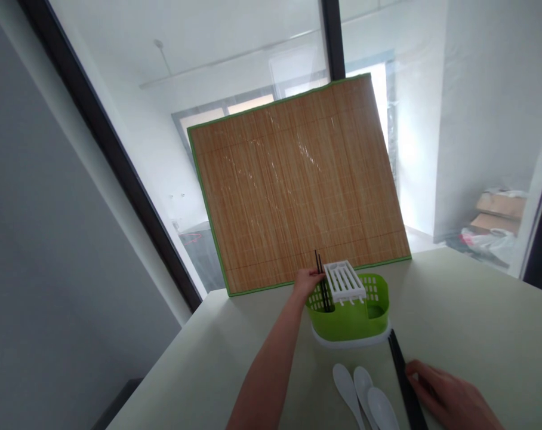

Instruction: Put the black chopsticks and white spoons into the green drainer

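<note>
My left hand (307, 282) is pinched around thin black chopsticks (324, 292), which stand in the left compartment of a green cutlery holder (351, 322). The holder has slotted sides, a white base and a white slatted rack (344, 279) across its middle. Its right compartment shows no utensils. Several dark chopsticks (405, 379) lie together on the table, right of the holder. My right hand (450, 391) rests beside them, fingers curled and fingertips pinched at their edge. Three white spoons (346, 385) lie left of these chopsticks, their handles toward me.
A bamboo mat (298, 185) with green edging leans upright against the glass behind the holder. The pale table (235, 352) ends on the left near a dark window frame (132, 185). Cardboard boxes (499, 209) and plastic bags lie beyond the glass at right.
</note>
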Action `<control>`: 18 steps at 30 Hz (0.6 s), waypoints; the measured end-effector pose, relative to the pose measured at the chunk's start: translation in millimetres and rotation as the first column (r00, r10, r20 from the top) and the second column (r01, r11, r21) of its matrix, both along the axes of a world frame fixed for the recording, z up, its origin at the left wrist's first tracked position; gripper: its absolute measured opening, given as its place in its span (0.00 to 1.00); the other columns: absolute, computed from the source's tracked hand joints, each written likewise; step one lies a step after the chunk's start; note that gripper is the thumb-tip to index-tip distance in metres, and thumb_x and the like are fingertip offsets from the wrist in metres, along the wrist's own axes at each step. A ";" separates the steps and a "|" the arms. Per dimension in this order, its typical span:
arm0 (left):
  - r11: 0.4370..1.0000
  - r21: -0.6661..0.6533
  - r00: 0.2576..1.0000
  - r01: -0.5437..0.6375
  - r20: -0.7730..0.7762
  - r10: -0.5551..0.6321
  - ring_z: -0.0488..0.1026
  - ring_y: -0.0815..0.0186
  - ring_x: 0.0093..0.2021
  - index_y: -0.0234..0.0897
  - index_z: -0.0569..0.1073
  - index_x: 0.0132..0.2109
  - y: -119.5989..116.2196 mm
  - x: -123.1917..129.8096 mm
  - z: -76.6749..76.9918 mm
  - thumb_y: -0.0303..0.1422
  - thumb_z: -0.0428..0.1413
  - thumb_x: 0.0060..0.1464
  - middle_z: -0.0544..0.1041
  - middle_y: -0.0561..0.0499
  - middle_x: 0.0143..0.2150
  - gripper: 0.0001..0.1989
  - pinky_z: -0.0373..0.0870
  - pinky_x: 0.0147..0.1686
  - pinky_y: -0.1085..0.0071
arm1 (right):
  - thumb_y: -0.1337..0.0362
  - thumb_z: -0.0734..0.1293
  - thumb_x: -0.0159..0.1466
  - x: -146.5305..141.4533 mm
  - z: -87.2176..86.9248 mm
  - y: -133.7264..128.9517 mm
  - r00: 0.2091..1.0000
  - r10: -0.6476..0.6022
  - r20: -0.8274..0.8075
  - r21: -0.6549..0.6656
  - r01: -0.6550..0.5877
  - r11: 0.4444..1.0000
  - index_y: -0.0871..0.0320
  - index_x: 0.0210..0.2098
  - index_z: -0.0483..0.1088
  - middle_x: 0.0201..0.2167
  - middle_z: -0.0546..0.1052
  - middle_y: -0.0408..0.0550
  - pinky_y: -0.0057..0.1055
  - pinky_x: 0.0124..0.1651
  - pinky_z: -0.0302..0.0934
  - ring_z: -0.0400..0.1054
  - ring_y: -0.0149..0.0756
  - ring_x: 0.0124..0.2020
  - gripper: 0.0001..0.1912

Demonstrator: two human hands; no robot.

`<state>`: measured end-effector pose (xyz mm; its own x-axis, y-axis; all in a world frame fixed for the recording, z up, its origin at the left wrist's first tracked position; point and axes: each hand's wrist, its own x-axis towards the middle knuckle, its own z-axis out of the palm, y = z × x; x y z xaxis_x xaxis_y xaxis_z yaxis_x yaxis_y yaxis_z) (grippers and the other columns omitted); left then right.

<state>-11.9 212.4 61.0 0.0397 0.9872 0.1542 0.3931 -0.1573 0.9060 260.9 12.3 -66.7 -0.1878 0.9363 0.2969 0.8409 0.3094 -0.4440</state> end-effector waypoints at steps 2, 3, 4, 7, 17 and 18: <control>1.000 -0.001 1.000 0.006 0.029 -0.006 0.76 0.65 0.33 0.31 0.79 0.36 -2.9 0.1 1.9 0.28 0.60 0.46 0.80 0.46 0.31 0.07 0.71 0.33 0.72 | 0.55 0.54 0.66 0.4 -1.0 0.3 1.000 -0.009 0.010 -0.032 0.009 0.999 0.46 0.40 0.68 0.34 0.79 0.38 0.30 0.34 0.65 0.75 0.36 0.31 0.13; 1.000 0.001 0.999 0.008 0.045 -0.008 0.76 0.65 0.33 0.31 0.79 0.36 -4.3 0.1 3.7 0.28 0.60 0.47 0.80 0.45 0.32 0.07 0.71 0.33 0.72 | 0.55 0.53 0.66 0.5 -1.3 0.4 1.000 -0.012 0.016 -0.043 0.013 0.999 0.46 0.40 0.68 0.34 0.79 0.38 0.31 0.34 0.65 0.75 0.36 0.32 0.13; 1.000 0.004 0.998 0.009 0.060 -0.009 0.76 0.65 0.33 0.31 0.79 0.36 -5.7 0.1 5.6 0.29 0.60 0.48 0.80 0.45 0.32 0.07 0.71 0.33 0.73 | 0.55 0.53 0.66 0.5 -1.3 0.6 1.000 -0.015 0.022 -0.051 0.016 0.999 0.46 0.40 0.68 0.34 0.79 0.39 0.32 0.34 0.65 0.75 0.37 0.32 0.14; 1.000 0.016 0.996 0.013 0.090 -0.015 0.76 0.66 0.33 0.31 0.78 0.37 -8.5 0.6 10.6 0.29 0.59 0.50 0.80 0.44 0.33 0.07 0.71 0.33 0.74 | 0.55 0.52 0.66 -0.4 -0.3 0.6 0.999 -0.018 0.037 -0.064 0.021 0.998 0.46 0.38 0.68 0.34 0.79 0.40 0.33 0.35 0.65 0.74 0.38 0.33 0.14; 0.993 0.001 0.992 0.121 -0.031 -0.121 0.75 0.67 0.31 0.31 0.76 0.39 -11.3 -1.3 7.0 0.30 0.56 0.52 0.79 0.46 0.33 0.08 0.69 0.34 0.73 | 0.56 0.53 0.66 -1.0 0.9 0.0 0.999 -0.019 0.031 -0.045 0.020 0.999 0.48 0.36 0.70 0.32 0.79 0.42 0.33 0.33 0.65 0.74 0.40 0.32 0.14; 0.991 -0.001 0.990 0.131 -0.061 -0.131 0.74 0.67 0.31 0.31 0.76 0.39 -11.0 -2.1 6.6 0.31 0.56 0.53 0.79 0.46 0.33 0.09 0.69 0.34 0.73 | 0.56 0.53 0.66 -0.6 0.1 0.2 0.999 -0.020 0.031 -0.046 0.021 0.999 0.48 0.36 0.70 0.33 0.79 0.42 0.33 0.34 0.65 0.74 0.39 0.32 0.14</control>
<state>-14.1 201.4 67.7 0.1778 0.9725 0.1506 0.4230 -0.2137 0.8806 260.2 12.6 -66.6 -0.1769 0.9526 0.2476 0.8604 0.2719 -0.4311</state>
